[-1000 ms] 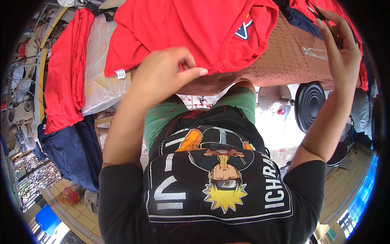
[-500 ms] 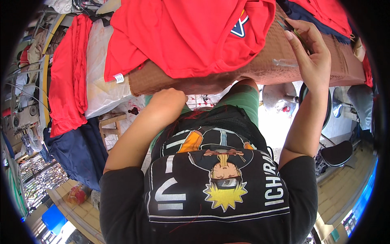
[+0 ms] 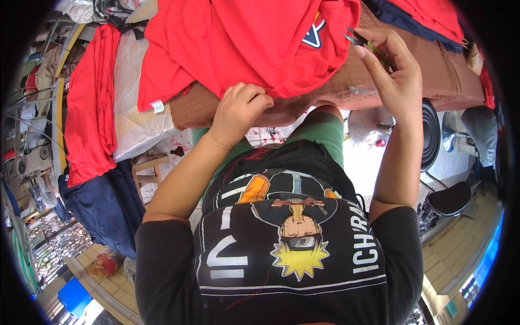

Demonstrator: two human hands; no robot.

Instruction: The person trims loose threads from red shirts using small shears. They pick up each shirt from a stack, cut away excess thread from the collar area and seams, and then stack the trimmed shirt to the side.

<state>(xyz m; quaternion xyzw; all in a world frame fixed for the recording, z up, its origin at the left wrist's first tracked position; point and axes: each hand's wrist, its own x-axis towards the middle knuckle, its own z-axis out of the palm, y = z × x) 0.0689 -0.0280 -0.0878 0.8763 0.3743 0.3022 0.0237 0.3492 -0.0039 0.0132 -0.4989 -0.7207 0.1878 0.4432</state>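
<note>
A red shirt [image 3: 254, 43] with a small triangular patch [image 3: 314, 37] lies spread over a brown-covered table [image 3: 433, 76]. My left hand [image 3: 241, 108] pinches the shirt's lower hem at the table's near edge. My right hand [image 3: 392, 70] is raised over the table to the right of the shirt and grips a small pair of thread snips [image 3: 365, 44], blades pointing left toward the patch. My black printed shirt fills the lower middle of the view.
More red garments [image 3: 92, 103] hang at the left beside a plastic-wrapped bundle [image 3: 132, 103], with dark blue cloth [image 3: 103, 200] below. A small wooden stool [image 3: 149, 173] stands under the table. A round fan [image 3: 430, 135] and a black seat [image 3: 452, 197] are at the right.
My left hand rose from below the table edge and took hold of the red shirt's hem. My right hand moved left and down with the snips, closer to the shirt.
</note>
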